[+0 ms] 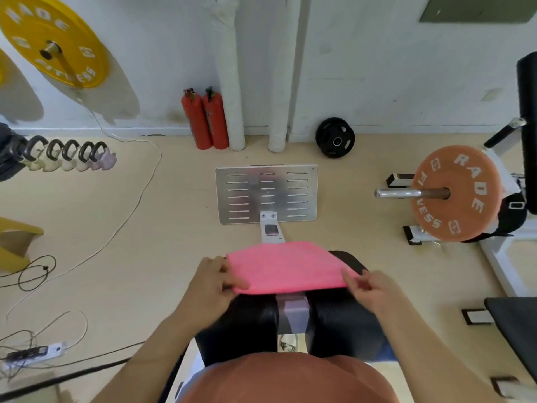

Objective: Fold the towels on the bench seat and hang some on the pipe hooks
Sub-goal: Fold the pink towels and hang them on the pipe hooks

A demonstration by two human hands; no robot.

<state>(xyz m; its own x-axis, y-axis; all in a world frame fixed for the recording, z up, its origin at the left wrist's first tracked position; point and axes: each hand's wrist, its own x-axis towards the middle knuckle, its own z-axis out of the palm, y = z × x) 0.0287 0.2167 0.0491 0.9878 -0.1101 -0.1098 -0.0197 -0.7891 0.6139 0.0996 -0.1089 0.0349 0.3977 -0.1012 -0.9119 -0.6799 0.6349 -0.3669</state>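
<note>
Where the black padded table point(345, 318) reaches its far end, a folded pink towel point(283, 267) lies flat across it, long axis running left to right; the left hand point(213, 283) pinches its near left corner in a closed grip, the right hand point(370, 290) its near right corner

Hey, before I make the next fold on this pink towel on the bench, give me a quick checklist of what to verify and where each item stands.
1. Left hand grips the pink towel at its left edge: ok.
2. Right hand pinches its near right corner: ok.
3. Towel surface smooth, no bunching: ok.
4. Towel fully supported by the bench seat: cannot tell; its far edge seems to reach past the seat.
5. Hooks in sight on the wall pipes: not ok; no hooks show.
</note>
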